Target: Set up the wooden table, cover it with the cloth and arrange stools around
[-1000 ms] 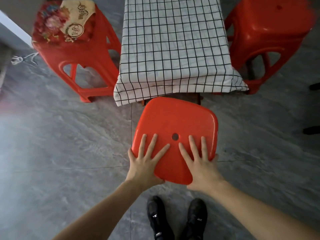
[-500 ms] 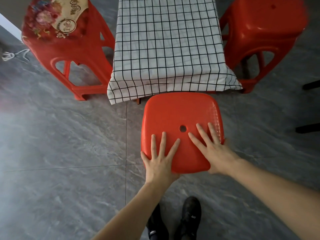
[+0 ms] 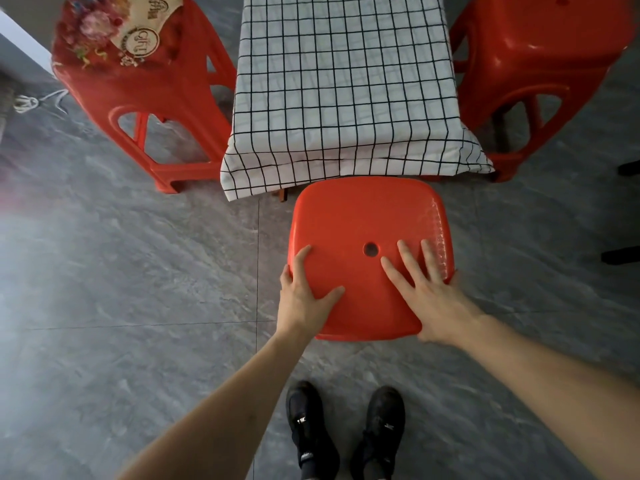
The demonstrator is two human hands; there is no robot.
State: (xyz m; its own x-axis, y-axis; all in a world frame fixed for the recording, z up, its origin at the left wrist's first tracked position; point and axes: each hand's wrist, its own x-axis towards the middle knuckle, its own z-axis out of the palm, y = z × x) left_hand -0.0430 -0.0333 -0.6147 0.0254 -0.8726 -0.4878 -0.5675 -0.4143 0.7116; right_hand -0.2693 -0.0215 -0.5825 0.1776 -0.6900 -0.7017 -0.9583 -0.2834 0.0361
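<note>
A white cloth with a black grid (image 3: 343, 91) covers the table, and only a wooden leg tip (image 3: 283, 195) shows below its hem. A red plastic stool (image 3: 363, 216) with a centre hole stands at the table's near end, its far edge just under the hanging cloth. My left hand (image 3: 304, 292) lies on the seat's near-left corner, thumb on top and outer fingers over the side edge. My right hand (image 3: 426, 292) presses flat on the seat's right half with straight fingers.
A red stool (image 3: 152, 109) with a floral cushion (image 3: 114, 26) stands left of the table, and another red stool (image 3: 540, 64) stands on its right. Dark furniture legs (image 3: 623, 254) poke in at the right edge. A white cord (image 3: 34, 102) lies far left. My shoes (image 3: 311, 434) are on grey tiles.
The near stool has slid forward to the table's end and slightly right. My left hand shifted from the seat's middle to its left corner; my right hand stayed flat on top.
</note>
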